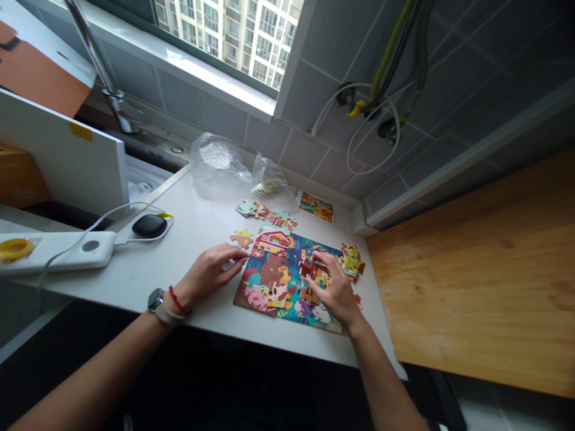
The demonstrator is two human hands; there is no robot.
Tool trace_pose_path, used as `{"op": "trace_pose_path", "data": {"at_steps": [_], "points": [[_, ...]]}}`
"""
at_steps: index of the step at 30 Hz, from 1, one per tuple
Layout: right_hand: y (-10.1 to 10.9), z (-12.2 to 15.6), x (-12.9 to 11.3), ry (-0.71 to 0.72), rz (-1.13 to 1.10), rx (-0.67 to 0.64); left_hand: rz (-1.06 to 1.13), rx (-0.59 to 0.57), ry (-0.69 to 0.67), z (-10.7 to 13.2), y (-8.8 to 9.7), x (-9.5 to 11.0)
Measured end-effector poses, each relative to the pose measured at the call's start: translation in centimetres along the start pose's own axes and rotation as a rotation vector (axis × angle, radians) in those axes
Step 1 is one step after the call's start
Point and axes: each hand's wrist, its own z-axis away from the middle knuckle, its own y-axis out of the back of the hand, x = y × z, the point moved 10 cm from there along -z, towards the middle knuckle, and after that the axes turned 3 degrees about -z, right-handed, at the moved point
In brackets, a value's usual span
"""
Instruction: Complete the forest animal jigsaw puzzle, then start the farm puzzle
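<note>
A colourful jigsaw puzzle (274,281) lies partly assembled on the white counter (148,269). My left hand (211,272) rests on the counter at the puzzle's left edge, fingers stretched toward it and holding nothing. My right hand (332,287) sits on the puzzle's right half, its fingers pinching a reddish puzzle piece (308,266) over the picture. Loose pieces (265,212) lie behind the puzzle, one piece (241,238) sits near my left fingertips, and another small heap (351,260) lies to the right.
A reference picture card (316,206) and two crumpled plastic bags (220,164) sit near the tiled wall. A black case (150,225), a white device (58,251) with a cable and a sink with a tap (112,90) are left. A wooden surface (476,281) adjoins right.
</note>
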Motion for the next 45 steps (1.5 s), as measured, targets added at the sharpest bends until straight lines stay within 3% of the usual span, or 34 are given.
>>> {"op": "trace_pose_path", "data": {"at_steps": [6, 12, 15, 22, 28, 39, 45], "points": [[-7.8, -2.7, -4.7, 0.183, -0.113, -0.153, -0.030, -0.025, -0.074, 0.0, -0.5, 0.6], [-11.4, -4.1, -5.5, 0.236, -0.099, -0.229, -0.103, -0.020, -0.030, 0.0, -0.9, -0.3], [-11.2, -4.2, -5.1, 0.232, -0.085, -0.237, -0.133, -0.047, -0.004, 0.1, -1.3, -0.7], [-7.9, -4.2, -1.6, 0.096, -0.028, -0.179, -0.150, -0.083, 0.010, 0.1, -1.5, -0.8], [-8.6, -3.9, -1.5, 0.130, -0.009, -0.233, -0.147, -0.086, 0.009, -0.1, -1.4, -0.8], [-8.0, -3.3, -0.1, 0.106, -0.022, -0.188, -0.153, -0.101, 0.019, -0.2, -1.4, -0.5], [-7.7, -3.4, -0.8, 0.153, 0.004, -0.165, -0.144, -0.103, 0.032, -0.3, -1.3, -0.5]]}}
